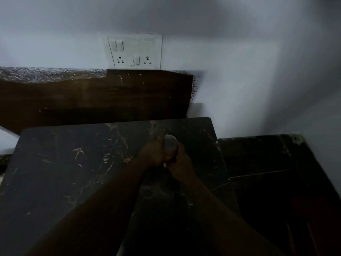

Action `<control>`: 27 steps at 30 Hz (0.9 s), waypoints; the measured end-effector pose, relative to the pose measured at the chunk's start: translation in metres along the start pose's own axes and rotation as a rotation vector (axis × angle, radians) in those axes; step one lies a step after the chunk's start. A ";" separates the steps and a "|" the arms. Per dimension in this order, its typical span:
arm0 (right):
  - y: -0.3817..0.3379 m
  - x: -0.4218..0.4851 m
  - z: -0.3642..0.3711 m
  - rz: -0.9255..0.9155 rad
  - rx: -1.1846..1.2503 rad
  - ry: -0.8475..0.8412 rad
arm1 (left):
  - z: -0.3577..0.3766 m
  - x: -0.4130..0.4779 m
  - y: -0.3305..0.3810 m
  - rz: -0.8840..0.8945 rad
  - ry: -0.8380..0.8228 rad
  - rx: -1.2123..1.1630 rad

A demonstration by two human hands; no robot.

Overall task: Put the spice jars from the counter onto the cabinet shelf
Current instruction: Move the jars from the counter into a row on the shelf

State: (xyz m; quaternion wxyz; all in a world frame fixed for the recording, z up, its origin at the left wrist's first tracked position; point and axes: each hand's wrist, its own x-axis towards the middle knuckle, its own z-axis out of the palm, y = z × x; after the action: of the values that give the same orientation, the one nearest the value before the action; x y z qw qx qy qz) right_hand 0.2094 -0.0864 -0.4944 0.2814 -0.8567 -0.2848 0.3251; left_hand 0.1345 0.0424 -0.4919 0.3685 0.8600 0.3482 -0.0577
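A spice jar (pixel 170 145) with a pale grey round lid sits between both my hands above the dark marbled counter (pixel 73 172). My left hand (pixel 154 154) wraps the jar's left side, fingers closed on it. My right hand (pixel 180 161) grips it from the right and below. Most of the jar's body is hidden by my fingers; a bit of brownish content shows under the lid. The scene is dim and somewhat blurred. No cabinet shelf is in view.
A dark wooden panel (pixel 96 97) stands behind the counter against the white wall. A white switch and socket plate (pixel 135 51) is mounted above it. Right of the counter lies a lower dark surface (pixel 267 172).
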 end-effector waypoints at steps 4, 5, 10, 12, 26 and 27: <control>-0.006 -0.008 0.006 -0.053 0.002 -0.004 | 0.001 -0.007 -0.007 0.009 0.056 0.090; -0.009 -0.012 0.006 -0.064 0.015 0.003 | -0.002 -0.013 -0.010 0.016 0.077 0.074; -0.049 -0.035 0.012 -0.177 0.000 0.122 | -0.041 -0.066 -0.015 0.044 0.378 -0.018; -0.069 -0.044 0.013 -0.245 0.010 0.138 | -0.063 -0.088 -0.012 0.079 0.509 -0.118; -0.396 -0.168 -0.020 -1.150 0.274 0.526 | -0.345 -0.263 0.032 0.372 1.548 -0.367; -0.421 -0.177 -0.028 -1.211 0.284 0.532 | -0.368 -0.276 0.039 0.400 1.616 -0.360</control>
State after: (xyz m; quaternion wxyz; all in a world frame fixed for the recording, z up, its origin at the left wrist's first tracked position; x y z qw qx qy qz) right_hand -0.0103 0.0727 -0.1256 0.5845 -0.5516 -0.5900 -0.0776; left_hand -0.1058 0.1178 -0.1048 0.1410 0.6106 0.3496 0.6964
